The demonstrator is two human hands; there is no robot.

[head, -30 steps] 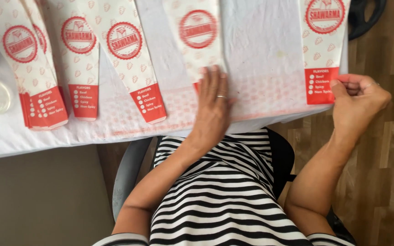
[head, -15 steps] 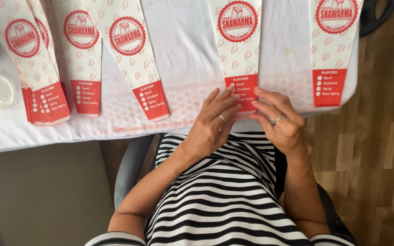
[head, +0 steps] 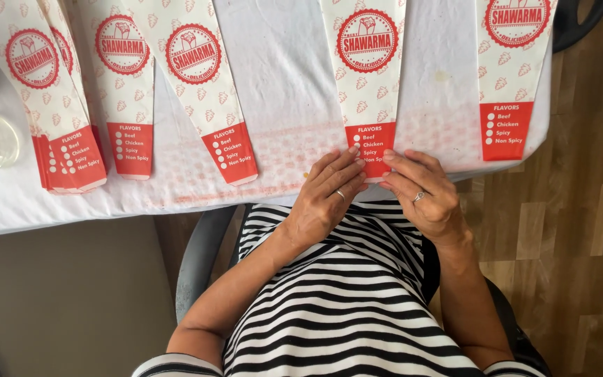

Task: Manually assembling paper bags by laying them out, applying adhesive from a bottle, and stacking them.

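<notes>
From the head camera I see both hands meeting at the near end of one long paper sleeve point(head: 368, 77), white with pale red motifs, a round red seal and a red end panel, lying on the white table cover point(head: 287, 84). My left hand point(head: 326, 199) rests flat, fingers loosely extended onto the red panel. My right hand point(head: 420, 192) curls lightly, fingertips touching that edge; neither grips it. Matching sleeves lie left point(head: 207, 84) and right point(head: 511, 70), with a stack point(head: 57, 112) far left.
</notes>
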